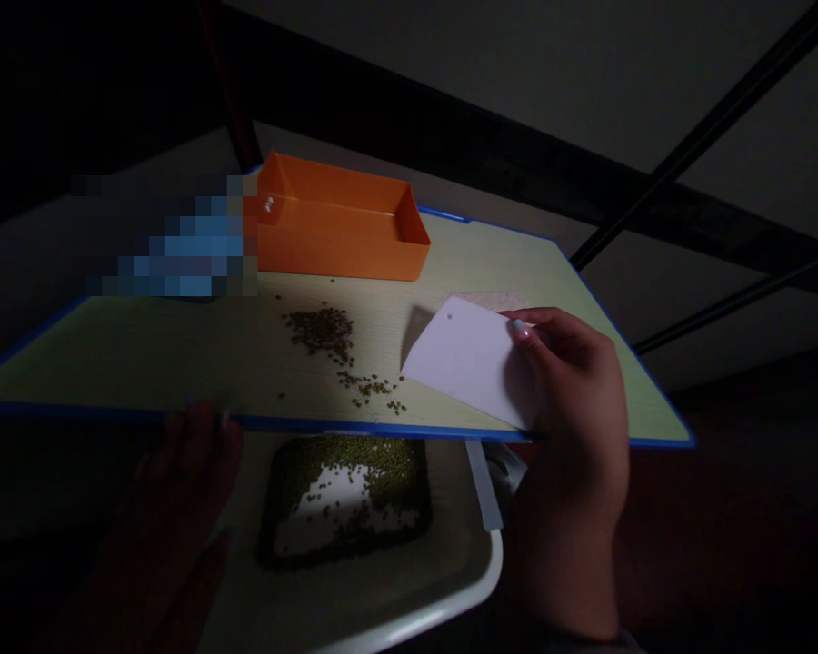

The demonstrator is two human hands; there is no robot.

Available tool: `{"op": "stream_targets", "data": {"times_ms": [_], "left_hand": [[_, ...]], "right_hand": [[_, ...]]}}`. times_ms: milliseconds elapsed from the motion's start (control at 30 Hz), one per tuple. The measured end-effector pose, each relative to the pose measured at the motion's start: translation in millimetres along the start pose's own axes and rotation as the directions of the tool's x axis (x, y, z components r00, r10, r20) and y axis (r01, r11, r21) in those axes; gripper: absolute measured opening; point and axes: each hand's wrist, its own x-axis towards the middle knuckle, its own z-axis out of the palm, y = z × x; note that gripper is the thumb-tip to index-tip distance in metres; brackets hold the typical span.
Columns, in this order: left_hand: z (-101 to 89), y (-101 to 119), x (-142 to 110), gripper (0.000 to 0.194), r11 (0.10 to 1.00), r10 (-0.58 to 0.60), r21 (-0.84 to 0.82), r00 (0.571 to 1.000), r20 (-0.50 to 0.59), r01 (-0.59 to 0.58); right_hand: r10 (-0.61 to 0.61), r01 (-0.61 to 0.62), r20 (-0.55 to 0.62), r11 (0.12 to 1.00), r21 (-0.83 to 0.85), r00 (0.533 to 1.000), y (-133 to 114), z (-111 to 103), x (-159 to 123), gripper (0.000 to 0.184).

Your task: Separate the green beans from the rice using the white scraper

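Observation:
My right hand (573, 391) is closed on a white plastic scraper card (467, 359), holding it on edge against the pale green table top (177, 354). To its left lies a scatter of small green beans (327, 336), trailing toward the table's near edge. Below that edge my left hand (177, 490) sits in shadow, touching a white tray (395, 581) holding a black dish (344, 500) with many green beans in it. The left hand's fingers are too dark to read.
An orange rectangular box (341, 222) stands at the back of the table. A small pale patch of grains (491, 300) lies behind the card. The table has a blue rim (354, 427). A blurred patch covers the back left. Dark rails run behind.

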Motion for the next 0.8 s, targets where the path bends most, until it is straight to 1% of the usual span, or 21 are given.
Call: {"op": "stream_targets", "data": {"times_ms": [133, 433, 600, 800], "left_hand": [[2.5, -5, 0, 0.094, 0.999, 0.020, 0.038, 1.000, 0.016, -0.021], [2.9, -14, -1, 0.103, 0.994, 0.053, 0.091, 0.998, 0.030, -0.055], [3.9, -13, 1, 0.105, 0.994, 0.060, 0.093, 0.998, 0.022, -0.062], [3.0, -9, 0, 0.100, 0.993, 0.048, 0.109, 0.999, 0.008, -0.049]], "right_hand": [[-0.002, 0.002, 0.039, 1.000, 0.002, 0.999, -2, -2, -1, 0.008], [-0.031, 0.032, 0.094, 0.999, -0.004, 0.995, -5, -7, -2, 0.008], [-0.010, 0.008, 0.116, 1.000, 0.019, 0.993, -7, -4, -2, 0.008], [-0.023, 0.018, 0.102, 0.999, 0.041, 0.994, -5, -2, -2, 0.009]]}}
